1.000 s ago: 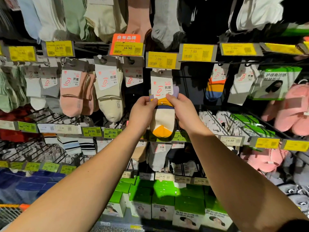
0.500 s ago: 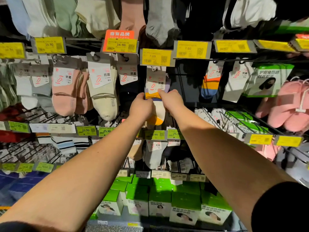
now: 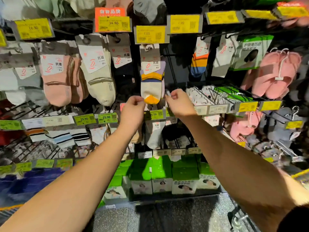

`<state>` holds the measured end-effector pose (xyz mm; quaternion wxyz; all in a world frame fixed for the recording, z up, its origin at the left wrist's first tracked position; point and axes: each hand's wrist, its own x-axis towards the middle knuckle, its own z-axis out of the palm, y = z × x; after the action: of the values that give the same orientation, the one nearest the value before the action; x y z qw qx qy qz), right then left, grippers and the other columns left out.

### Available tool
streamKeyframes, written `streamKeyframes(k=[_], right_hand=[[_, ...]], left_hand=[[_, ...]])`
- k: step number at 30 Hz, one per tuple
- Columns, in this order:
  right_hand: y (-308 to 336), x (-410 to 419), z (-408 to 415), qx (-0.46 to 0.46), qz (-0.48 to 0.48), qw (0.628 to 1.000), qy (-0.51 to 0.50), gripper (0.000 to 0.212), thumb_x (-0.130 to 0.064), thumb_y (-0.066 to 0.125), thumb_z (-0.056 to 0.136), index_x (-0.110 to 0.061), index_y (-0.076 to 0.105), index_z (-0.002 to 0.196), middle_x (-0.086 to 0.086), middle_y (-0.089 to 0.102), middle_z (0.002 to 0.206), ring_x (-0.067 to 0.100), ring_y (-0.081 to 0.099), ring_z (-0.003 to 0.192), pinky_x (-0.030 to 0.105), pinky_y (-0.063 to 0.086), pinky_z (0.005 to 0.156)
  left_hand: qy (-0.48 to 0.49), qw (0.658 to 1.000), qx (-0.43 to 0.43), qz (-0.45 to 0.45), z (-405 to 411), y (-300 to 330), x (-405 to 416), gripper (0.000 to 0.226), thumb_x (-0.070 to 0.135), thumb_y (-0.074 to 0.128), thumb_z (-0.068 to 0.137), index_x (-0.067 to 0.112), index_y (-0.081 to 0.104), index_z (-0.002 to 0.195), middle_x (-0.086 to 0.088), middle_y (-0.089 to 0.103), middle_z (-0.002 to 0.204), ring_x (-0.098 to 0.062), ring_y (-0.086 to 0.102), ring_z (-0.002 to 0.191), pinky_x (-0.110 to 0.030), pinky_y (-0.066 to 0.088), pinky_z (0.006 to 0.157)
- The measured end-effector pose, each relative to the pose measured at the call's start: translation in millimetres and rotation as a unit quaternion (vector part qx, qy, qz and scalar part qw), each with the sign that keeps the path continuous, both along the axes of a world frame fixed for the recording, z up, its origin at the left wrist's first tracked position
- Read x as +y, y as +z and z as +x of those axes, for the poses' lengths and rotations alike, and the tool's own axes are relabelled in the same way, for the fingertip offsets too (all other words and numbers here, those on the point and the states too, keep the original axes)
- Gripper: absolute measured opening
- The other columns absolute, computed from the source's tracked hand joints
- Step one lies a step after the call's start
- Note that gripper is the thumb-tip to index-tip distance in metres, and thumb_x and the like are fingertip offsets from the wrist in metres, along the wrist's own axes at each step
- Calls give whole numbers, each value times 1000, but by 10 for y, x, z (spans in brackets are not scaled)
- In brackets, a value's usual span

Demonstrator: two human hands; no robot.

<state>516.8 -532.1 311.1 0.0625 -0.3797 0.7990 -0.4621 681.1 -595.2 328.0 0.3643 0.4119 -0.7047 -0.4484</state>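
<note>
Head view: my left hand (image 3: 133,108) pinches the left rim of the orange toe of the sock pack (image 3: 151,81), which hangs straight up from my fingertips, its card just under the yellow price tag (image 3: 150,34). I take it by the bottom, I judge, to draw it flat and square in its row. My right hand (image 3: 179,102), just across the toe, curls its fingertips at the pack's other edge; whether they grip it I cannot tell.
</note>
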Motion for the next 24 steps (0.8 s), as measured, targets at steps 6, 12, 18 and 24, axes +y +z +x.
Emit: streamKeyframes(k=[6, 12, 18, 24], right_hand=[[-817, 982, 366, -73, 63, 995, 10, 23, -22, 54, 100, -7, 64, 115, 8, 64, 97, 24, 61, 88, 33, 48, 89], [-1508, 1974, 488, -143, 143, 978, -41, 33, -16, 58, 100, -5, 61, 131, 8, 63, 116, 24, 62, 109, 24, 42, 84], [-2060, 2948, 198, -160, 291, 942, -54, 39, -25, 54, 101, -16, 56, 139, 5, 58, 137, 23, 56, 125, 21, 37, 91], [-2396, 3905, -428, -219, 252, 931, -145, 29, -19, 62, 96, -15, 68, 124, 3, 68, 116, 20, 63, 106, 22, 40, 82]], left_hand=[[-148, 986, -58, 47, 158, -623, 500, 11, 13, 48, 103, 17, 58, 99, 2, 57, 81, -1, 59, 59, -11, 41, 49], [-222, 959, -175, 8, 86, -1367, 975, 10, 19, 55, 100, 20, 62, 94, 0, 59, 74, -11, 48, 58, -18, 33, 48], [-306, 917, -256, -17, -343, -1857, 1555, 14, 16, 54, 100, 11, 66, 105, -2, 67, 95, -13, 55, 75, -17, 36, 59], [-371, 883, -287, -8, -1303, -2097, 2369, 20, 16, 53, 101, 5, 68, 109, -13, 70, 106, -28, 63, 100, -32, 41, 80]])
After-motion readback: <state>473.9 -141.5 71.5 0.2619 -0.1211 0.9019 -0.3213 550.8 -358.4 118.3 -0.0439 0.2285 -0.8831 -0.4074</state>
